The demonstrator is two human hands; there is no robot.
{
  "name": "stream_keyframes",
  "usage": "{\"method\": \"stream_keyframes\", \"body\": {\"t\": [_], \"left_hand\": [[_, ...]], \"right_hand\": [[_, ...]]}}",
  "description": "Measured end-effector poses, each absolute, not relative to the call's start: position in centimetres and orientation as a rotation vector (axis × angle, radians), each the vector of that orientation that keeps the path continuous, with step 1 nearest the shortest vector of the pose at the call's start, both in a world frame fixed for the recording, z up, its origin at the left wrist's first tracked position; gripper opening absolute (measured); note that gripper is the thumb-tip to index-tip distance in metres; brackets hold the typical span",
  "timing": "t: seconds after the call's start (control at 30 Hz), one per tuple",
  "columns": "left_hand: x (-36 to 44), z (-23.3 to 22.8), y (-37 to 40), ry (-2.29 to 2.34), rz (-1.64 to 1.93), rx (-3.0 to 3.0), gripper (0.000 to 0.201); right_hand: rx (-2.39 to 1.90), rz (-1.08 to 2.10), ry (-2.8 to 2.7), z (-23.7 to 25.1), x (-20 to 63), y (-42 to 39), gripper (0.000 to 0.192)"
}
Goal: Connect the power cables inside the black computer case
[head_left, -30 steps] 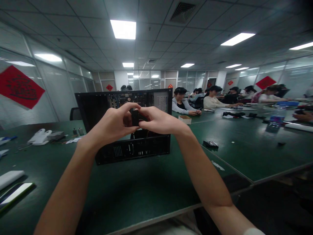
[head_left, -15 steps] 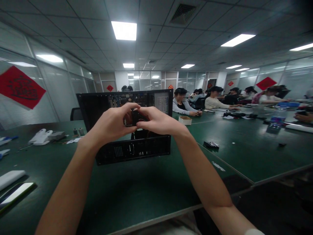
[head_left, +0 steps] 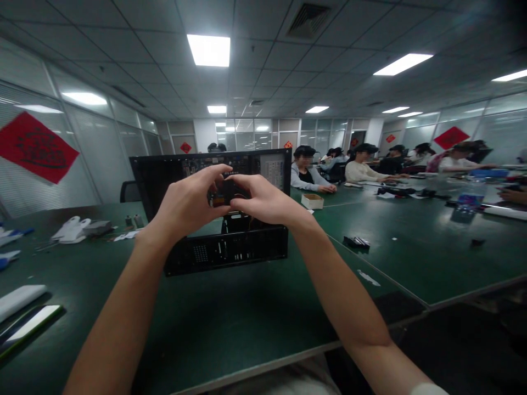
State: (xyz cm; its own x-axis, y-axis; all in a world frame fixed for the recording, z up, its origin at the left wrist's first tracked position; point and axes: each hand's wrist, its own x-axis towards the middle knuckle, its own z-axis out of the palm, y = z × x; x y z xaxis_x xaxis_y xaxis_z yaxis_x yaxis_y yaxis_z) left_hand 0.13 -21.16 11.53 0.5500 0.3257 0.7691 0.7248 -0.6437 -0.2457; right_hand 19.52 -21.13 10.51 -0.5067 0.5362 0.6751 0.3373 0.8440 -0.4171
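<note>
A black computer case (head_left: 226,253) stands open on the green table, with a circuit board showing inside. In front of its opening, both my hands hold a small black part (head_left: 234,190) whose exact kind I cannot make out. My left hand (head_left: 191,198) curls around its left side, thumb below and fingers above. From the right, my right hand (head_left: 265,202) pinches the part between thumb and fingers. A silver labelled box (head_left: 272,169), like a power supply, sits in the case's upper right corner. My hands hide the middle of the case.
A phone (head_left: 31,328) and a white object (head_left: 22,299) lie at the near left. White plastic (head_left: 71,230) rests farther back. Rightward are a small open box (head_left: 312,201), a black part (head_left: 356,242) and a paper strip (head_left: 368,278). Several people sit along the right.
My hands have shifted slightly upward around the black part. My left fingers have lifted and moved a little apart from the right ones. The case stays in place.
</note>
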Motion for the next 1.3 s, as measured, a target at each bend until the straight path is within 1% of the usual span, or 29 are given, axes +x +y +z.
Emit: {"method": "stream_keyframes", "body": {"t": [0.17,0.37,0.5,0.6,0.7,0.77,0.9,1.0,1.13,1.3], "left_hand": [[0.7,11.2,-21.1,-0.789,-1.033,-2.036,0.053],[1.5,9.9,-19.4,-0.739,-1.018,-1.905,0.035],[1.3,9.1,-17.8,-0.712,-1.013,-1.912,0.026],[0.8,8.9,-17.2,-0.725,-1.047,-1.942,0.024],[0.4,8.8,-16.7,-0.779,-1.092,-1.972,0.022],[0.1,8.6,-16.1,-0.822,-1.127,-1.988,0.02],[-0.4,8.1,-14.8,-0.883,-1.165,-2.018,0.021],[-0.6,7.5,-13.5,-0.92,-1.145,-2.029,0.023],[-0.7,6.1,-11.6,-1.033,-1.039,-2.101,0.025],[-0.7,3.9,-9.3,-1.203,-0.92,-2.247,0.027]], "right_hand": [[-0.589,0.292,-1.995,10.5,19.1,-19.7,0.041],[-0.602,0.304,-1.729,9.5,18.1,-16.9,0.054],[-0.602,0.278,-1.709,8.7,17.4,-15.7,0.052],[-0.63,0.216,-1.736,8.3,17.3,-15.3,0.05],[-0.637,0.093,-1.767,8.0,17.7,-15.0,0.041],[-0.639,-0.037,-1.779,7.8,18.1,-14.8,0.039],[-0.737,-0.384,-1.918,6.8,18.5,-14.1,0.044],[-0.809,-0.578,-2.032,5.8,17.8,-13.5,0.041],[-0.974,-0.613,-2.097,4.4,16.7,-12.2,0.037],[-1.355,-0.481,-2.161,2.3,17.6,-9.5,0.038]]}}
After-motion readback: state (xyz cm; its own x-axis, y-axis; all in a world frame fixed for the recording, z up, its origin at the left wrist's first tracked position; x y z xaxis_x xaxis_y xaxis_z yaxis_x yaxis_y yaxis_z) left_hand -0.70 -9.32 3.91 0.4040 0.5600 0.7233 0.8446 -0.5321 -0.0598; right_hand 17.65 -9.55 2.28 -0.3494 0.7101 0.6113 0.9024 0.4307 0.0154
